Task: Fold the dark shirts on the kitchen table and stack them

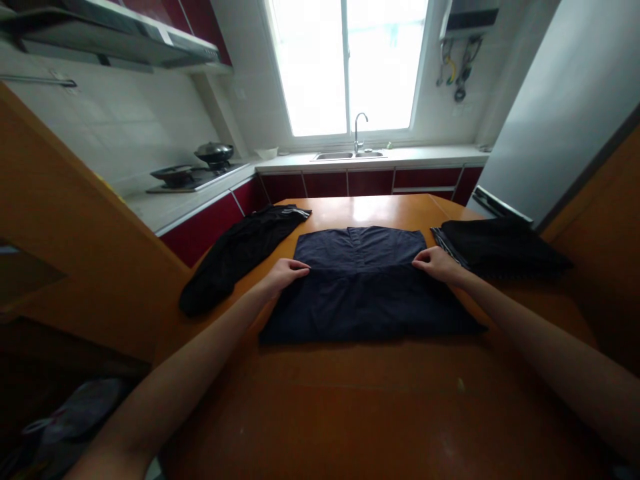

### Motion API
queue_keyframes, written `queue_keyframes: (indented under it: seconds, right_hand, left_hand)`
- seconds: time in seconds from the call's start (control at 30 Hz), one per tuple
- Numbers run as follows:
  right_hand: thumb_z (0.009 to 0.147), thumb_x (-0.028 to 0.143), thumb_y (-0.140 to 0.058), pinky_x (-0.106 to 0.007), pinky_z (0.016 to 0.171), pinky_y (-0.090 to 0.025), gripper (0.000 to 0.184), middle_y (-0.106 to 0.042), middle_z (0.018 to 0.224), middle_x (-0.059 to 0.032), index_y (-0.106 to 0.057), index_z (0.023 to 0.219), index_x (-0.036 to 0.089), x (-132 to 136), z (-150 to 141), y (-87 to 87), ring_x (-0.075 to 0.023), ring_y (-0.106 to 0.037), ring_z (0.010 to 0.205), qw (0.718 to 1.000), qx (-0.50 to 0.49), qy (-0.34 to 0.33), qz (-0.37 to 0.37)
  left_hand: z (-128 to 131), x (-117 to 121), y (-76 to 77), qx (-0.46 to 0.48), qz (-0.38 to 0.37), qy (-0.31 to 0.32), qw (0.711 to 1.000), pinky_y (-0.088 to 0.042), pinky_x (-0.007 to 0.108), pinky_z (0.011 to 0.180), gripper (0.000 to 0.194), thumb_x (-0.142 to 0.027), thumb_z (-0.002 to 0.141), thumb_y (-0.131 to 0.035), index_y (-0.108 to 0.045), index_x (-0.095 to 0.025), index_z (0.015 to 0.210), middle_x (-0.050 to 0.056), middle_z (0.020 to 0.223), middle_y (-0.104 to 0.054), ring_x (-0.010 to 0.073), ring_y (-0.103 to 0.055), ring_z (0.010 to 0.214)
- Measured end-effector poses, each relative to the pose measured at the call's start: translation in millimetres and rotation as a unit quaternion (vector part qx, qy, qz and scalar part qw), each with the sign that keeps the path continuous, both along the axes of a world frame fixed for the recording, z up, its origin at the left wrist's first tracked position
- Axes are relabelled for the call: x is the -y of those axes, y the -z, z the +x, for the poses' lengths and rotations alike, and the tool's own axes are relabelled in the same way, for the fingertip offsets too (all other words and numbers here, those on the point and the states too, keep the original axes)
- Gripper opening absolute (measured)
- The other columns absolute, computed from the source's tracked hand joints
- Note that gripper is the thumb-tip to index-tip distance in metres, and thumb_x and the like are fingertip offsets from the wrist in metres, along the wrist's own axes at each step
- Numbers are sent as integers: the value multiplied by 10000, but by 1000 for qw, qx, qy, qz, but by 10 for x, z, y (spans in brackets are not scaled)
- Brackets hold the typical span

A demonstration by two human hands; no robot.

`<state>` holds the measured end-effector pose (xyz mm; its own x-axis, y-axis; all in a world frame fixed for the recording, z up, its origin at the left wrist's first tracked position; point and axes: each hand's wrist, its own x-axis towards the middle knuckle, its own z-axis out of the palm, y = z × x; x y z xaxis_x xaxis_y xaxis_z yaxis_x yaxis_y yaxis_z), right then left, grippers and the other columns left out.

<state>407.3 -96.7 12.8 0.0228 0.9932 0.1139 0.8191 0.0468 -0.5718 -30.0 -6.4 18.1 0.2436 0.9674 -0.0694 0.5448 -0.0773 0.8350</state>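
A dark navy garment (365,293) lies flat and partly folded on the orange wooden table (380,400). My left hand (286,273) pinches the garment's left edge about halfway up, fingers curled on the cloth. At the opposite edge my right hand (437,262) grips the fabric the same way. Both forearms reach forward over the table from the near side.
A black garment with striped trim (240,257) hangs over the table's left edge. A folded black garment (500,247) rests at the right. Behind are red cabinets, a stove with pans (200,170), a sink (350,155) under a window, and a grey refrigerator (550,127).
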Motion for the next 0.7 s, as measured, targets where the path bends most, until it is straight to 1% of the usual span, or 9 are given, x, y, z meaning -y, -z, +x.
queue_keyframes:
  seconds: [0.17, 0.2, 0.27, 0.33, 0.43, 0.47, 0.53, 0.6, 0.7]
  right_hand:
    - [854, 257, -634, -271, 722, -500, 188, -773, 853, -89, -785, 850, 145, 17, -35, -1, -213, -702, 788, 997, 62, 18, -29]
    - [864, 268, -634, -284, 759, -504, 194, -771, 894, -106, -782, 876, 143, 42, -73, -11, -227, -703, 834, 995, 92, 32, -30]
    - [895, 314, -614, -341, 852, -505, 262, -745, 1038, -165, -764, 995, 123, 111, -229, -46, -281, -683, 982, 983, 169, 70, -4]
    - [939, 360, -549, -413, 963, -475, 393, -666, 1240, -221, -697, 1185, 92, 198, -507, -82, -332, -607, 1163, 969, 227, 82, 51]
    - [992, 327, -398, -434, 1138, -338, 522, -483, 1498, -209, -509, 1432, 68, 330, -1066, -52, -309, -422, 1394, 968, 227, -8, 112]
    - [992, 295, -362, -442, 1171, -291, 550, -413, 1558, -194, -445, 1481, 59, 369, -1239, -8, -299, -348, 1450, 968, 222, -46, 109]
    - [979, 241, -318, -466, 1204, -225, 590, -321, 1615, -166, -349, 1539, 59, 430, -1478, 117, -281, -256, 1502, 969, 212, -96, 87]
    - [982, 265, -306, -487, 1219, -179, 607, -277, 1635, -136, -307, 1567, 103, 464, -1524, 248, -265, -222, 1517, 971, 202, -108, 62]
    - [1007, 444, -306, -507, 1224, -147, 631, -271, 1640, -114, -308, 1575, 171, 482, -1287, 361, -259, -211, 1522, 979, 189, -66, 26]
  left_hand:
    - [48, -42, -72, -57, 61, 18, 996, -552, 329, 786, 351, -416, 665, -806, -797, -146, 889, 89, 863, -778, 266, -719, 864]
    - [74, -27, -101, -69, 79, 22, 994, -549, 348, 842, 344, -392, 685, -792, -792, -142, 921, 102, 924, -777, 281, -714, 929]
    - [186, 65, -152, -86, 122, 30, 988, -487, 379, 1009, 397, -342, 742, -749, -759, -133, 1079, 135, 1171, -729, 303, -646, 1154]
    - [397, 255, -162, -128, 190, 69, 971, -353, 399, 1153, 494, -309, 843, -649, -649, -122, 1300, 153, 1438, -566, 292, -475, 1377]
    - [832, 649, -52, -250, 299, 196, 900, -237, 462, 1212, 549, -289, 997, -393, -412, -103, 1513, 147, 1599, -354, 268, -282, 1499]
    - [968, 772, 12, -279, 315, 236, 876, -227, 478, 1212, 562, -289, 1014, -339, -355, -91, 1540, 150, 1618, -308, 268, -240, 1515]
    - [1166, 957, 146, -311, 328, 274, 849, -193, 490, 1219, 576, -278, 1025, -285, -292, -76, 1564, 156, 1632, -265, 263, -190, 1529]
    - [1230, 1035, 248, -318, 329, 281, 844, -147, 479, 1230, 584, -296, 1031, -274, -273, -75, 1572, 154, 1636, -249, 250, -175, 1533]
    - [1109, 998, 299, -305, 315, 271, 857, -99, 460, 1238, 615, -420, 1047, -287, -274, -121, 1583, 125, 1644, -225, 245, -174, 1534]
